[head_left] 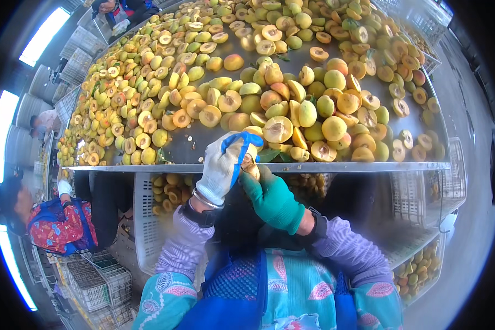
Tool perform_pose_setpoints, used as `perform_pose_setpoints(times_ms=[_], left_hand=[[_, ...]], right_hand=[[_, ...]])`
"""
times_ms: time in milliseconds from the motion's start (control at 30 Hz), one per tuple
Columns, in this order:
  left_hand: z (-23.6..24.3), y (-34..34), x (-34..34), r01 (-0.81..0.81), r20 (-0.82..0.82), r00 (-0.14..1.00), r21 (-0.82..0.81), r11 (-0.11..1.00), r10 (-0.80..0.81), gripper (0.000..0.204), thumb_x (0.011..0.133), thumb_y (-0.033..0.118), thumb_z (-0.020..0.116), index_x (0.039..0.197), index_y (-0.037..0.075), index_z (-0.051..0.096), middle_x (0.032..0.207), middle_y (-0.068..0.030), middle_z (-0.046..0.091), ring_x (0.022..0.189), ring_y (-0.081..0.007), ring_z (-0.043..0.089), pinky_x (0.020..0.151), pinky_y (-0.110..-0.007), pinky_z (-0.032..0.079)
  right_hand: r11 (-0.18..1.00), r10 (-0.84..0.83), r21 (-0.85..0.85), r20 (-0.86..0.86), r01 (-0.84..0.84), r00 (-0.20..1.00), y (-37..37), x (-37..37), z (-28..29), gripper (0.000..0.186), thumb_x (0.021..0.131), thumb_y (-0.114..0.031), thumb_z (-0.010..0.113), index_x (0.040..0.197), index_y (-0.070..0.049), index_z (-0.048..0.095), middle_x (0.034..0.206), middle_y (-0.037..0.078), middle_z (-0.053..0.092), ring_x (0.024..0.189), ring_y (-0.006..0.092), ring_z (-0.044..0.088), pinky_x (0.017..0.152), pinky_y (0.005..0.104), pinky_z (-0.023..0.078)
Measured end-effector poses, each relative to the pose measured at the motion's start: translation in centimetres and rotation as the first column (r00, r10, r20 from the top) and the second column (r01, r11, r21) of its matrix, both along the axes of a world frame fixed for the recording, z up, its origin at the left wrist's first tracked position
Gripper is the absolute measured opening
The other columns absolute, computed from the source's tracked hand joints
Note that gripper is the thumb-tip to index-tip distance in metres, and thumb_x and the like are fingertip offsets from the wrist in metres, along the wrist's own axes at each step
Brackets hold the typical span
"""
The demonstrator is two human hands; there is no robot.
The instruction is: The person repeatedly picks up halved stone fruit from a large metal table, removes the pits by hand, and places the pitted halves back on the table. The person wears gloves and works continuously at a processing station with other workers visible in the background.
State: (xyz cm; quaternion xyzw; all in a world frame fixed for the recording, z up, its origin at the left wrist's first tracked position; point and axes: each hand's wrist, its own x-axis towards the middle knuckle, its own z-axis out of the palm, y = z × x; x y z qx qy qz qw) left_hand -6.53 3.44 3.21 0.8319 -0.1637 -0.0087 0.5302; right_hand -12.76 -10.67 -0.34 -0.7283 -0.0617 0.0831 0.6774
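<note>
Fruit (250, 165) is held up at the near edge of a metal table (341, 166), pinched between two gloved hands. Some brown is seen on its yellow flesh, but much of it is hidden by fingers, so whether it is one piece or two cannot be told. At nine o'clock from it, the left hand (220, 168), in a white and blue glove, is bent around the fruit. At four o'clock, the right hand (275, 203), in a green glove, is closed on it from below. A shiny bracelet (208, 199) is worn on the left wrist.

At two o'clock, a green leaf (269, 155) is seen close by, and at one o'clock a big cut half (278, 130) is shown with its inside up. From ten o'clock round to two, the table is covered with a yellow and green pile (143, 93) of whole and cut fruit.

At eight o'clock, a pale crate (146, 225) is kept under the table, with fruit inside. At four o'clock, another filled crate (418, 275) is seen. Between eight and nine, a co-worker (60, 225) is seen in a red flowered top. At half past ten, another person (124, 14) is seen beyond the pile.
</note>
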Motion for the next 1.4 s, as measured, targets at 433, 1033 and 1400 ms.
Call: perform_pose_setpoints(times_ms=[433,1033,1400], left_hand=[[-0.9,-2.1,0.0,-0.142,-0.143,0.985,-0.328,0.934,0.099,0.036,0.098,0.031,0.055,0.099,-0.003,0.07,0.081,-0.0085,0.068,0.069,-0.0131,0.064,0.063,-0.025,0.052],[-1.0,-2.1,4.7,0.204,0.227,0.949,0.088,0.975,-0.219,0.021,0.09,0.013,0.058,0.102,0.0,0.069,0.087,-0.0081,0.069,0.072,-0.014,0.063,0.069,-0.028,0.052],[-1.9,-3.0,2.5,0.138,-0.001,0.99,-0.007,0.99,-0.138,0.033,0.099,0.029,0.054,0.104,0.0,0.069,0.087,-0.0063,0.069,0.074,-0.0118,0.066,0.069,-0.026,0.054]], right_hand=[[0.914,0.061,0.372,-0.519,0.161,0.852,1.5,-0.5,3.3,0.043,0.1,-0.044,0.049,0.088,-0.003,0.054,0.062,0.007,0.056,0.044,0.0161,0.053,0.041,0.0308,0.042],[0.65,0.304,0.712,-0.563,0.265,0.768,0.0,1.0,2.2,0.048,0.1,-0.055,0.046,0.082,-0.011,0.048,0.059,0.003,0.047,0.042,0.0128,0.045,0.038,0.0263,0.035],[0.666,0.392,0.719,-0.564,0.199,0.727,-1.5,1.1,1.6,0.048,0.099,-0.056,0.046,0.083,-0.011,0.048,0.055,0.002,0.046,0.039,0.014,0.043,0.036,0.0282,0.033]])
